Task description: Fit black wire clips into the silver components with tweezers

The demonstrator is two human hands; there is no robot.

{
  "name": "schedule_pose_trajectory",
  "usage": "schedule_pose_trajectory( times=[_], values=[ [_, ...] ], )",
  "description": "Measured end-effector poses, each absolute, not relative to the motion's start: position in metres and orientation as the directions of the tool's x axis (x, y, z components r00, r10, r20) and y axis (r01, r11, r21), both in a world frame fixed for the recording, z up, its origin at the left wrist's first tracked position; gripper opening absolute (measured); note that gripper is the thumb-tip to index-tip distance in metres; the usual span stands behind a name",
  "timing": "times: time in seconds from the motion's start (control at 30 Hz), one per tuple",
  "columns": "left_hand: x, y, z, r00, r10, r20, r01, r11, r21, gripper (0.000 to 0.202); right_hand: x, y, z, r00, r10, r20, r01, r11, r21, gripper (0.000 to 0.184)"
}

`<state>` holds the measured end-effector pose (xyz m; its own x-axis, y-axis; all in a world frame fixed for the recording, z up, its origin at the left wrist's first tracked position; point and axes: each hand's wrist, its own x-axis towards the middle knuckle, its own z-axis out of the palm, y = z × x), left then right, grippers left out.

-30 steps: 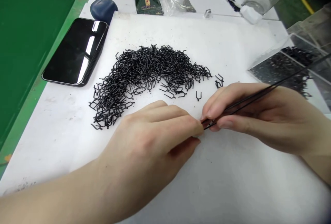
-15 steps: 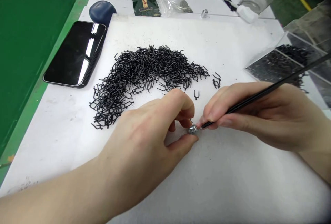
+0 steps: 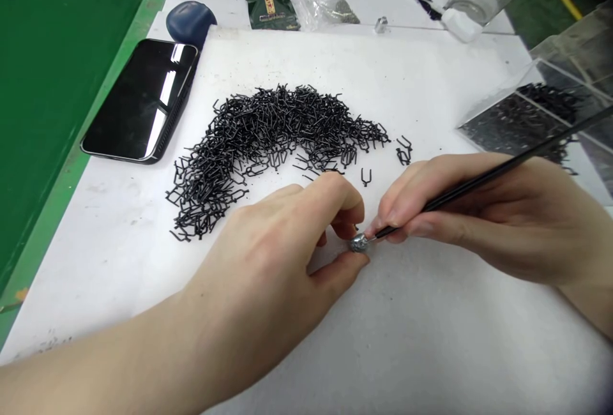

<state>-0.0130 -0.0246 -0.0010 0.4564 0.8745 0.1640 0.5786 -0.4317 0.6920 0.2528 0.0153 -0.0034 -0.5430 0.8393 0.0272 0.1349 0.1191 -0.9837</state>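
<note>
My left hand (image 3: 282, 255) curls around a small shiny silver metal piece (image 3: 359, 242), holding it between thumb and fingers low over the white surface. In my right hand (image 3: 479, 217) is a thin black rod-shaped tool (image 3: 472, 182), held like a pen. Its pale, narrow tip meets the silver piece; what kind of tip it is I cannot make out. Just beyond the hands lies an arched pile of small black fork-shaped parts (image 3: 282, 118). One loose fork-shaped part (image 3: 366, 177) sits apart, near my left fingertips.
A phone (image 3: 141, 99) lies at the left beside a dark blue rounded object (image 3: 190, 22). At the back are a green packet (image 3: 271, 6), a clear bag (image 3: 342, 11) and a small silver piece (image 3: 381, 24). On the right stands a clear box (image 3: 507, 92) with black parts inside.
The whole view has shifted very slightly. Both hands keep their hold, and the tool's tip stays at the silver piece.
</note>
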Motion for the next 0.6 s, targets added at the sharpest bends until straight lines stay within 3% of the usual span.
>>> schedule_pose_trajectory(
  times=[0.13, 0.23, 0.3, 0.37, 0.47, 0.6],
  values=[
    [-0.012, -0.024, -0.001, 0.460, 0.870, 0.176, 0.588, -0.447, 0.674, 0.032, 0.256, 0.018, -0.002, -0.447, 0.894, -0.012, 0.090, 0.032, -0.995, 0.008],
    [-0.012, -0.023, -0.006, 0.476, 0.860, 0.183, 0.594, -0.467, 0.654, 0.024, 0.261, 0.025, -0.003, -0.271, 0.962, 0.026, 0.021, 0.032, -0.999, 0.020],
    [-0.013, -0.023, -0.010, 0.456, 0.870, 0.187, 0.608, -0.458, 0.649, 0.020, 0.263, 0.029, -0.006, -0.148, 0.974, 0.170, 0.090, 0.185, -0.979, 0.026],
    [-0.014, -0.024, -0.013, 0.454, 0.867, 0.207, 0.591, -0.467, 0.658, 0.018, 0.263, 0.030, -0.009, -0.037, 0.953, 0.300, 0.249, 0.300, -0.921, 0.019],
    [-0.016, -0.024, -0.014, 0.477, 0.854, 0.209, 0.568, -0.481, 0.668, 0.016, 0.262, 0.029, -0.012, -0.034, 0.955, 0.296, 0.375, 0.287, -0.881, 0.016],
    [-0.019, -0.022, -0.011, 0.502, 0.827, 0.251, 0.539, -0.527, 0.658, 0.018, 0.263, 0.030, -0.014, -0.030, 0.958, 0.285, 0.422, 0.271, -0.865, 0.014]
  ],
)
